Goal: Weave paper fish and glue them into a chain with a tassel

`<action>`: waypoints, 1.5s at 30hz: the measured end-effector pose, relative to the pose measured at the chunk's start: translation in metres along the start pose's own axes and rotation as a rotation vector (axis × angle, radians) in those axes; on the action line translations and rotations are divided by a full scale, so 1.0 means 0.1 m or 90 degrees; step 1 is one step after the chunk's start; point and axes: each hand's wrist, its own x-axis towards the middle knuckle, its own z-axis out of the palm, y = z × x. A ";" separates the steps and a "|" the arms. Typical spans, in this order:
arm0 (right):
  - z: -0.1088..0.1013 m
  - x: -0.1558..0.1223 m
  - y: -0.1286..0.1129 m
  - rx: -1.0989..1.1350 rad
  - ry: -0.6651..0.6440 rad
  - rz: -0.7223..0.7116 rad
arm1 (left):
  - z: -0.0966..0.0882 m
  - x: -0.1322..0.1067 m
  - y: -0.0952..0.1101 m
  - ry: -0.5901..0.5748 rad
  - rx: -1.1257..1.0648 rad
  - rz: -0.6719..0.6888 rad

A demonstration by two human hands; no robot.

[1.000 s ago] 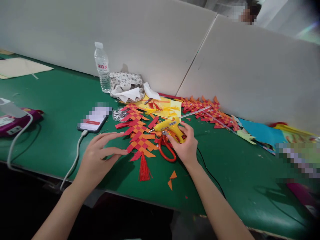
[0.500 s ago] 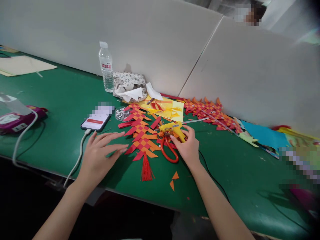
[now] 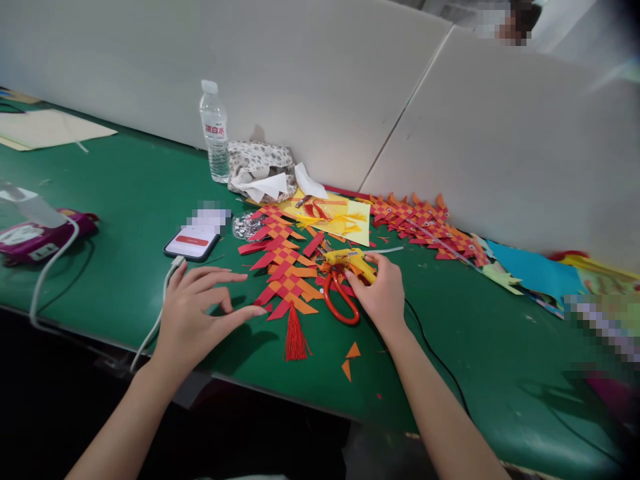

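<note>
My right hand (image 3: 383, 293) is wrapped round the grip of a yellow hot glue gun (image 3: 345, 256), whose nozzle points left. A clear glue stick (image 3: 390, 251) juts from its back end. Just below the gun lie scissors with red handles (image 3: 341, 300), their blades hidden among paper scraps. My left hand (image 3: 200, 307) hovers with nothing in it, fingers apart and thumb stretched towards a woven paper fish (image 3: 287, 267). This red and orange fish lies flat on the green table (image 3: 240, 373), a red tassel (image 3: 297, 337) at its near end.
Left of the fish lie a plugged-in phone (image 3: 193, 239) and a bag of googly eyes (image 3: 246, 227). Behind stand a water bottle (image 3: 215, 137) and a tissue pouch (image 3: 261, 167). More woven fish (image 3: 415, 223) lie along the partition. A black cord (image 3: 440, 363) trails near my right forearm.
My left hand's fingers have bent a little and its thumb has stretched towards the fish. The glue gun has tilted slightly in my right hand, lowering the glue stick's end.
</note>
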 end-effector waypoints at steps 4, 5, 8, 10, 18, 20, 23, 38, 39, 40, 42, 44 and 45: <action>0.00 0.00 0.00 0.003 -0.005 -0.003 | 0.04 -0.01 -0.09 -0.029 0.018 -0.021; 0.00 0.00 0.00 0.002 -0.003 -0.002 | 0.05 -0.02 -0.12 -0.028 0.016 -0.013; 0.00 0.00 0.00 -0.003 -0.004 0.002 | 0.04 -0.04 -0.13 -0.010 0.007 0.030; 0.00 0.00 -0.01 -0.005 -0.007 0.003 | 0.01 -0.04 -0.10 0.012 0.020 0.024; -0.01 -0.01 -0.02 0.005 0.024 -0.025 | -0.01 -0.03 0.08 0.043 0.017 0.012; -0.01 0.00 -0.02 0.006 0.025 -0.026 | 0.00 -0.04 0.09 0.035 0.026 0.017; -0.01 0.01 -0.03 0.007 0.036 -0.033 | 0.00 -0.02 0.10 0.059 -0.042 -0.069; -0.31 -0.15 -0.63 0.556 -0.324 -0.068 | 0.31 -0.41 0.93 -0.343 -1.917 -0.591; -0.34 -0.16 -0.67 0.619 -0.378 -0.048 | 0.30 -0.41 0.95 -0.335 -1.960 -0.582; -0.37 -0.18 -0.70 0.678 -0.421 -0.031 | 0.29 -0.41 0.96 -0.321 -1.999 -0.567; -0.39 -0.20 -0.74 0.781 -0.471 -0.003 | 0.26 -0.40 0.96 -0.309 -2.034 -0.545; -0.39 -0.22 -0.75 0.857 -0.493 0.017 | 0.23 -0.39 0.94 -0.303 -2.030 -0.548; -0.38 -0.23 -0.76 0.881 -0.496 0.026 | 0.23 -0.38 0.93 -0.295 -2.023 -0.559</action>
